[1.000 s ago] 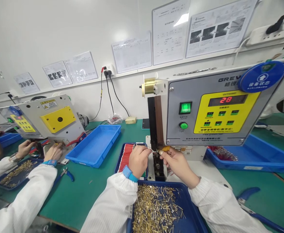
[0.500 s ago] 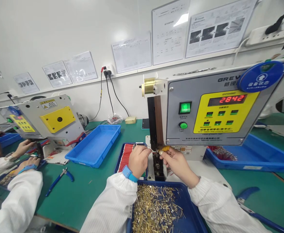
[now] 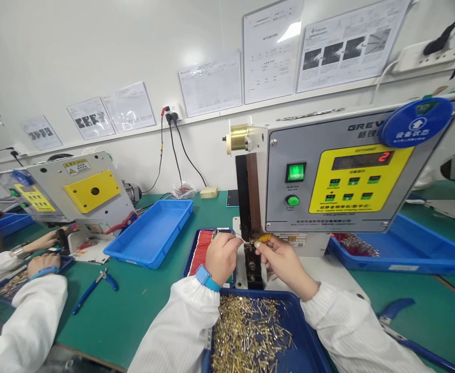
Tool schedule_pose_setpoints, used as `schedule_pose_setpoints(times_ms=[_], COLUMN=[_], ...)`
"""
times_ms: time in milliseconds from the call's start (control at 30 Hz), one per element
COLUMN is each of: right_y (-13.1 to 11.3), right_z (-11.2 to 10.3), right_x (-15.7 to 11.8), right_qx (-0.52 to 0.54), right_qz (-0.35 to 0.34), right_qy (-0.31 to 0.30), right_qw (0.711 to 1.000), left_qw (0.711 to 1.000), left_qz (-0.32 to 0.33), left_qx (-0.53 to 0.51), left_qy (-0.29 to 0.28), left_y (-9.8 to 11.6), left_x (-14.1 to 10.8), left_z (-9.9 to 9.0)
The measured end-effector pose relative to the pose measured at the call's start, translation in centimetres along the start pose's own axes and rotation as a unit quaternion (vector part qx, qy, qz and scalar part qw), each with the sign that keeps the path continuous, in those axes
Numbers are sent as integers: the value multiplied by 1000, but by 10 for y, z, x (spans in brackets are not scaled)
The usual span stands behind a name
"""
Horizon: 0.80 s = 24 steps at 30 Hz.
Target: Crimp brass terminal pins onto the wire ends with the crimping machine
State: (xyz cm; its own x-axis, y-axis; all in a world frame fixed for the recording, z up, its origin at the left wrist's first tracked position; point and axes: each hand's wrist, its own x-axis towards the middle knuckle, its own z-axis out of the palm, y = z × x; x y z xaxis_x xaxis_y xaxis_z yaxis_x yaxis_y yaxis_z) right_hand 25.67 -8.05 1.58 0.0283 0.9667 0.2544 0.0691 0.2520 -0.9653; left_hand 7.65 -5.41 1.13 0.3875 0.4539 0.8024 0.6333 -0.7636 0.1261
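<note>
My left hand [image 3: 222,255], with a blue band at the wrist, is closed in a pinch on a thin wire [image 3: 243,241]. The wire reaches to the small pressing head [image 3: 251,248] of the grey machine [image 3: 312,132]. From the other side my right hand [image 3: 283,258] is pinched at the same spot, yellow finger covers [image 3: 265,238] on its fingertips. What lies between its fingers is too small to make out. Below both hands stands a dark blue tray [image 3: 301,324] with many gold-coloured metal pins [image 3: 246,331]. Red wires [image 3: 201,253] lie in a tray behind my left hand.
A light blue tray [image 3: 153,233] stands left of centre, beside blue-handled cutters [image 3: 95,290]. More cutters [image 3: 400,331] lie at the right. Another blue tray [image 3: 409,254] holds finished-looking red wires. At the left a co-worker's hands [image 3: 44,263] are by a second machine [image 3: 91,191].
The red display has gone from 2842 to a single 2. My hands have stayed at the pressing head. The co-worker's hands have shifted a little.
</note>
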Motion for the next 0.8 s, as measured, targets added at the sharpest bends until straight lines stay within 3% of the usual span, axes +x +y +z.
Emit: schedule_pose_setpoints(times_ms=[800], right_y=[1], right_z=[1], right_x=[0], right_qx=[-5], right_qz=[-2], right_qy=[1], right_qw=[1000], left_qw=[1000], left_qz=[0], left_qx=[-9], left_qy=[0], left_y=[1], left_x=[1], left_z=[-1])
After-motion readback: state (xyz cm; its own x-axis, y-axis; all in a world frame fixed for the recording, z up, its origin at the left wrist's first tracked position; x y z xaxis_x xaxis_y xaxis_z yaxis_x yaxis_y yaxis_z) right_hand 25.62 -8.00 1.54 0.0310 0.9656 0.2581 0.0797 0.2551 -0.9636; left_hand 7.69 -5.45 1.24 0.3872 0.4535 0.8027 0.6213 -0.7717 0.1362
